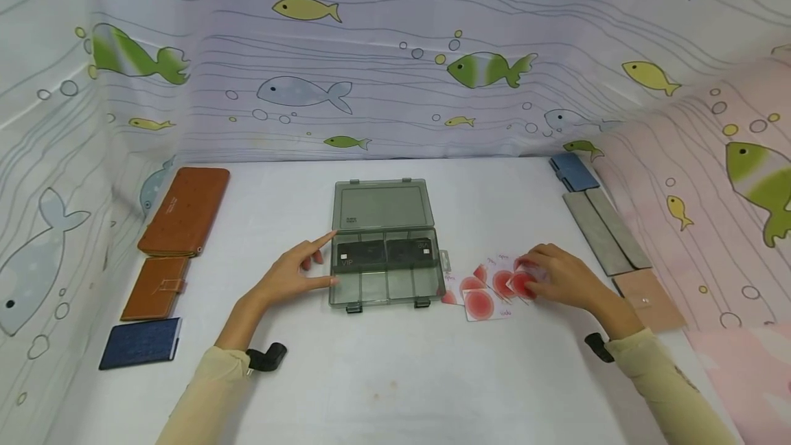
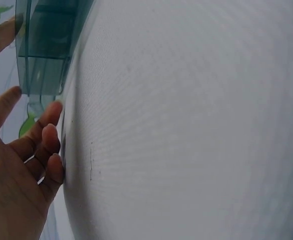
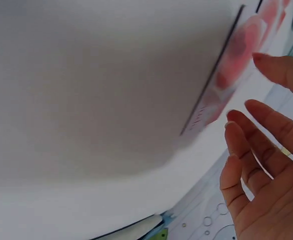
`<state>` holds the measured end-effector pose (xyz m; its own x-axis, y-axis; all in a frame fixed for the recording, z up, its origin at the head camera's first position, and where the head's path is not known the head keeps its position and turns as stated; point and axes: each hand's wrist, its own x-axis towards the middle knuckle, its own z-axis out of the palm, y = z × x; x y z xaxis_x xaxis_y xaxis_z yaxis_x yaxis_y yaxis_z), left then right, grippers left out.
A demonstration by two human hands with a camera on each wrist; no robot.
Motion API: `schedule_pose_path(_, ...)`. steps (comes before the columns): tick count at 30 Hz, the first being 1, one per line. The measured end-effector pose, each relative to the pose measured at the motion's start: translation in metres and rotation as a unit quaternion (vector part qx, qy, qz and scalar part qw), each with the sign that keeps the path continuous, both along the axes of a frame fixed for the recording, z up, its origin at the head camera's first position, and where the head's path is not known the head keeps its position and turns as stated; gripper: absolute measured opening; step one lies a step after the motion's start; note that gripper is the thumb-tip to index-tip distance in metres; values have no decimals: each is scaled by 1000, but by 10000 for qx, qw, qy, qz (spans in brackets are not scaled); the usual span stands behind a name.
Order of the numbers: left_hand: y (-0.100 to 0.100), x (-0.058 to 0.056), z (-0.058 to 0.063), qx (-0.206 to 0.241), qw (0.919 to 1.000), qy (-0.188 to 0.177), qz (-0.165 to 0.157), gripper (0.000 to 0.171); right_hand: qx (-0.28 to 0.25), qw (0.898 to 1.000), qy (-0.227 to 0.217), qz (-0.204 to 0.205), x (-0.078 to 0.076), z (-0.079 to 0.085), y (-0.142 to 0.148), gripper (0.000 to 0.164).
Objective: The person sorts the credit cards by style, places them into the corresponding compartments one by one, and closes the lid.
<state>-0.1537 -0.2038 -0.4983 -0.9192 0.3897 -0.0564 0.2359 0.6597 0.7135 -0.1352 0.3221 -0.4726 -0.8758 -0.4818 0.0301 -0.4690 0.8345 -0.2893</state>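
Note:
A translucent grey-green plastic box [image 1: 402, 287] lies with its lid [image 1: 383, 206] folded back in the head view. Inside its compartments rest two black VIP cards [image 1: 362, 254]. My left hand [image 1: 285, 272] reaches the box's left side, thumb and index fingertips at its edge, the other fingers loosely bent. Right of the box spreads an overlapping group of white cards with red round pictures [image 1: 478, 304]. Over the right end of these cards is my right hand [image 1: 561, 277]. In the right wrist view its thumb [image 3: 279, 70] and fingers are spread apart beside a card [image 3: 236, 55], with nothing between them.
Along the left lie a brown zip wallet [image 1: 185, 211], a smaller brown strapped wallet [image 1: 156, 287] and a dark blue booklet [image 1: 141, 343]. Along the right lie a blue wallet [image 1: 575, 172], a long grey wallet [image 1: 596, 232] and a beige one [image 1: 649, 297]. Fish-print cloth surrounds the white table [image 1: 383, 369].

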Motion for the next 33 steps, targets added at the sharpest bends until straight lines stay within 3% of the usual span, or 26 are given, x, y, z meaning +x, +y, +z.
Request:
schedule_pose_path(11, 0, 1, 0, -23, 10000, -24, 2, 91, 441, 9987, 63, 257, 2, -2, 18, 57)
schedule_pose_path(16, 1, 1, 2, -52, 10000, -19, -3, 91, 551, 9977, 88, 381, -1, 2, 18, 57)
schedule_pose_path(26, 0, 1, 2, -75, 10000, -20, 7, 91, 605, 9970, -477, -27, -1, 5, 22, 45)
schedule_pose_path(33, 1, 0, 1, -75, 10000, -48, -9, 91, 783, 9965, -176, -250, 6, -2, 26, 47)
